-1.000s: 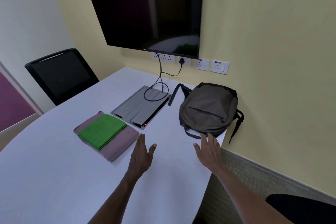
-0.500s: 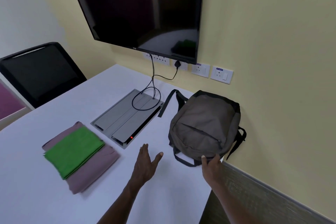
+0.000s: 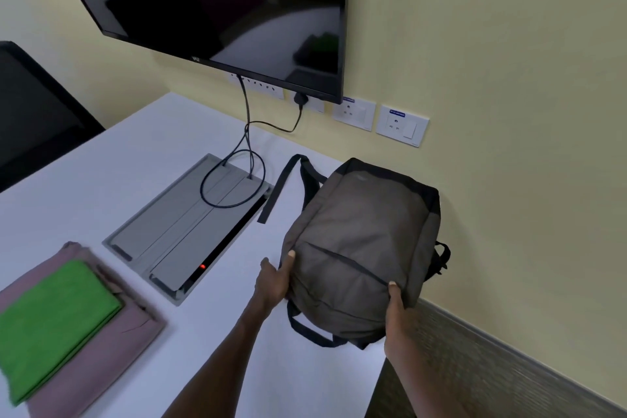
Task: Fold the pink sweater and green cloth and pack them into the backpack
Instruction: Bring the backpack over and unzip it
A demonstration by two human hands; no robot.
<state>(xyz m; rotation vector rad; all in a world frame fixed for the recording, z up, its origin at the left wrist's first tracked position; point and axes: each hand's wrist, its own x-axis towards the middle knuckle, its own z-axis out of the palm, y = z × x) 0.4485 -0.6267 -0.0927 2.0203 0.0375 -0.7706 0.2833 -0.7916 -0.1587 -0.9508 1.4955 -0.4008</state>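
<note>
A grey-brown backpack (image 3: 363, 241) lies zipped on the white table (image 3: 112, 163) near its right edge, top handle toward me. My left hand (image 3: 273, 282) grips its near left side, thumb on top. Gripping the near right corner is my right hand (image 3: 395, 307), thumb pressed on the fabric. At the lower left the folded green cloth (image 3: 54, 322) lies on top of the folded pink sweater (image 3: 101, 360), apart from both hands.
A grey cable box (image 3: 176, 237) with looped black cables (image 3: 237, 173) is set in the table between the clothes and the backpack. A wall-mounted screen (image 3: 220, 3) hangs above, with sockets (image 3: 400, 125) below it. A black chair (image 3: 34, 112) stands at the far left.
Both hands moved forward from hovering over the table and took hold of the backpack's near end. My view shifted right, sliding the clothes toward the left edge.
</note>
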